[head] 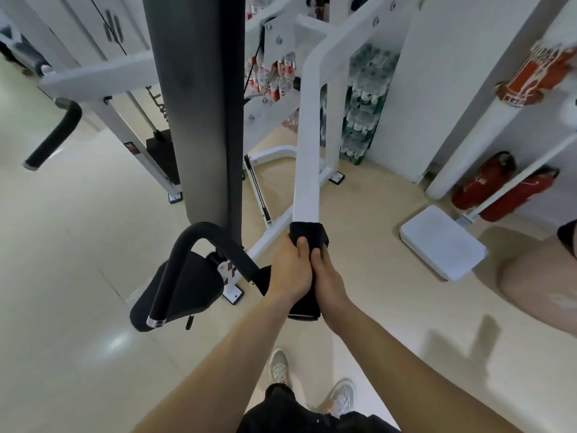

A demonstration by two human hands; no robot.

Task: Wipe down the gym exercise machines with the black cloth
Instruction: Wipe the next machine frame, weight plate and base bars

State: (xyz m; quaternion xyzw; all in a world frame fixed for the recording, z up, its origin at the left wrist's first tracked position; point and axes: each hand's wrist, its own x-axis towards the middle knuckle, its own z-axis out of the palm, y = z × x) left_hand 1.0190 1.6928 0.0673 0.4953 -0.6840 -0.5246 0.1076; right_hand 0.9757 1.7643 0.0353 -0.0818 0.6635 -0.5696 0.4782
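Note:
A black cloth [309,233] is wrapped around the lower part of a white machine arm [309,151] that slopes down toward me at centre. My left hand [292,267] grips the cloth from the left, thumb on top. My right hand [327,276] grips it from the right, just below. A tail of the cloth hangs under both wrists. The tall black back pad [199,104] of the machine stands to the left of the arm.
A black curved handle [199,245] and black seat [184,289] sit lower left. Another black grip [53,135] juts out far left. Right are a white footplate [443,242], red fire extinguishers [487,185] and stacked water bottles [362,110]. Someone's knee [540,276] shows at the right edge.

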